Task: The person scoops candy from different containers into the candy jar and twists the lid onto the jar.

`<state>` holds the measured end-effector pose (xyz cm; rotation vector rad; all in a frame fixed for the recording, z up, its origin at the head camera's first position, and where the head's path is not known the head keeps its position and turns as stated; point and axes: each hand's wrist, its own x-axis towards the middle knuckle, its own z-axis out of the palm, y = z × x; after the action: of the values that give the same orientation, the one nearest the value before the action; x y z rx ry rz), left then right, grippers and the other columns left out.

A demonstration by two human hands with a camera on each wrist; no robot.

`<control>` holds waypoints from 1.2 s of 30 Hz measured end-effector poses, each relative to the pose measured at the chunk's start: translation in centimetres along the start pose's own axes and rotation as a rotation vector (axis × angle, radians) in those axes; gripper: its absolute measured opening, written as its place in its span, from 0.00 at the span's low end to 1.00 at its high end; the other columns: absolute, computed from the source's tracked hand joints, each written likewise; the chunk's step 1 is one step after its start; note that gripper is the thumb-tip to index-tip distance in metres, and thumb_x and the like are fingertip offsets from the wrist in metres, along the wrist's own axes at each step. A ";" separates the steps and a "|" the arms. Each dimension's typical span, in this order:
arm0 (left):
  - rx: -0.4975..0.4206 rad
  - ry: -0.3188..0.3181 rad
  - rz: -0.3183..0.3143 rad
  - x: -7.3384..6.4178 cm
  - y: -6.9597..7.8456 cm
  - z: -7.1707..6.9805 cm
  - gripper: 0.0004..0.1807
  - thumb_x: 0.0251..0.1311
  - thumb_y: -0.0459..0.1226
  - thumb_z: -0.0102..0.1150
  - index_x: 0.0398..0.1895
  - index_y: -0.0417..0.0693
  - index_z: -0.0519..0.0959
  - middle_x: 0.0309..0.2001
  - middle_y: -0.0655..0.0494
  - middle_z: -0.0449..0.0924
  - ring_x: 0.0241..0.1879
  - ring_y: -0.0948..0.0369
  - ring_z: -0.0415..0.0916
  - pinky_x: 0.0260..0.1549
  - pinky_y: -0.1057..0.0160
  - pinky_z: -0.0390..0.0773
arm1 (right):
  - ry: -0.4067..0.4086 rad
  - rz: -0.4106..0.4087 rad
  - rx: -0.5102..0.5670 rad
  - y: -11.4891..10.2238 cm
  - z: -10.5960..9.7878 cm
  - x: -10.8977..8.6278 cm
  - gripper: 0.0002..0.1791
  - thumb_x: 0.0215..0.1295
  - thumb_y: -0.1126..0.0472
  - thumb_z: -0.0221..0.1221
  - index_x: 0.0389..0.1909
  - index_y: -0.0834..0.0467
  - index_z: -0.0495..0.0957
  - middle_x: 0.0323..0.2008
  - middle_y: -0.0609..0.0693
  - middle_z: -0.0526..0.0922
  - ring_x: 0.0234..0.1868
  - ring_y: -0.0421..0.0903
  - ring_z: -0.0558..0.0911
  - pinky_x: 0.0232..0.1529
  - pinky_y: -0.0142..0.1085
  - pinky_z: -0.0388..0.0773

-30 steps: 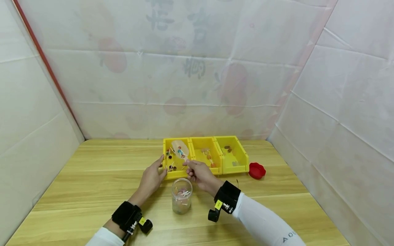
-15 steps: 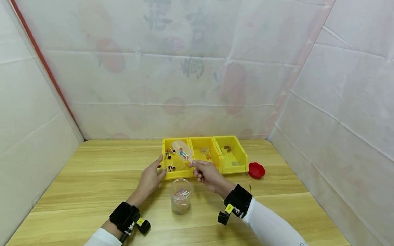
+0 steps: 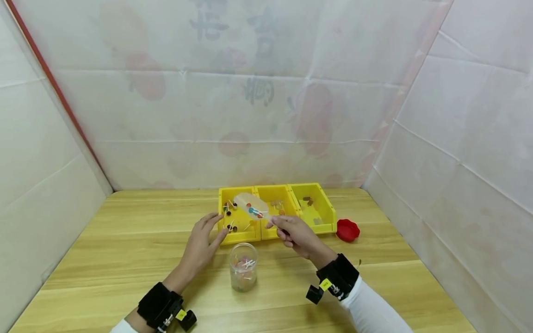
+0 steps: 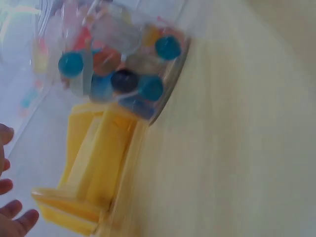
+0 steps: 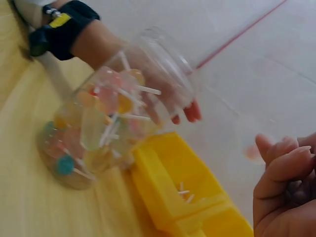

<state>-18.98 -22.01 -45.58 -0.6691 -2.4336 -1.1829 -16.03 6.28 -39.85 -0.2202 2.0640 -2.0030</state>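
My right hand pinches the handle of a translucent scoop, held over the left and middle yellow bins. Several small lollipops with red and blue heads lie in the scoop. My left hand has its fingers extended by the side of the left bin; whether they touch it I cannot tell. Dark-headed lollipops lie scattered in that bin. A clear jar part-filled with colourful lollipops stands in front of the bins; its contents show large in the right wrist view, where the right fingers are curled.
The middle bin holds a few orange and pale lollipops. In the right bin are some brown and pale ones. A red scalloped lid lies on the wooden table to their right. Fabric walls enclose the table.
My right hand has moved right and slightly toward me, carrying the loaded scoop from over the left bin partly across the middle bin. The left hand has drawn back slightly at the left bin's side.
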 end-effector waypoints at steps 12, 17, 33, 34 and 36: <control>-0.359 -0.221 0.243 -2.0 0.7 0.2 0.25 0.72 0.36 0.50 0.71 0.43 0.65 0.60 0.47 0.75 0.56 0.52 0.75 0.50 0.51 0.79 | -0.129 -0.073 -0.031 -0.3 -2.1 -1.2 0.21 0.76 0.49 0.49 0.43 0.65 0.78 0.18 0.45 0.66 0.12 0.37 0.57 0.12 0.25 0.57; -0.446 -0.381 0.255 -2.3 0.8 0.3 0.36 0.69 0.47 0.56 0.74 0.40 0.59 0.64 0.40 0.71 0.57 0.50 0.74 0.53 0.53 0.78 | -0.178 -0.076 -0.075 -0.9 -2.6 -1.4 0.22 0.77 0.49 0.48 0.42 0.65 0.78 0.17 0.45 0.65 0.12 0.38 0.56 0.12 0.25 0.56; -0.440 -0.524 0.053 -3.0 1.4 0.5 0.39 0.52 0.49 0.72 0.68 0.52 0.68 0.57 0.61 0.76 0.54 0.60 0.76 0.54 0.60 0.76 | -0.352 -0.136 -0.117 -3.1 -5.1 -3.7 0.17 0.78 0.56 0.46 0.36 0.60 0.80 0.16 0.45 0.63 0.09 0.42 0.55 0.09 0.32 0.47; -0.438 -0.527 0.051 -2.9 1.4 0.5 0.40 0.52 0.49 0.72 0.68 0.52 0.68 0.57 0.61 0.76 0.54 0.61 0.76 0.54 0.60 0.76 | -0.363 -0.137 -0.118 -3.3 -5.2 -3.8 0.17 0.79 0.57 0.46 0.36 0.62 0.80 0.16 0.46 0.63 0.09 0.43 0.55 0.09 0.32 0.47; -0.433 -0.534 0.056 -2.8 1.6 0.3 0.39 0.53 0.49 0.71 0.68 0.51 0.68 0.57 0.60 0.77 0.54 0.60 0.76 0.54 0.60 0.76 | -0.390 -0.142 -0.123 -3.6 -5.3 -4.1 0.18 0.79 0.58 0.45 0.36 0.65 0.78 0.16 0.47 0.63 0.09 0.43 0.54 0.08 0.31 0.47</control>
<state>-15.79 -21.64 -46.19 -1.3164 -2.5476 -1.7073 -13.91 12.38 -35.84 -0.7373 1.9609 -1.7347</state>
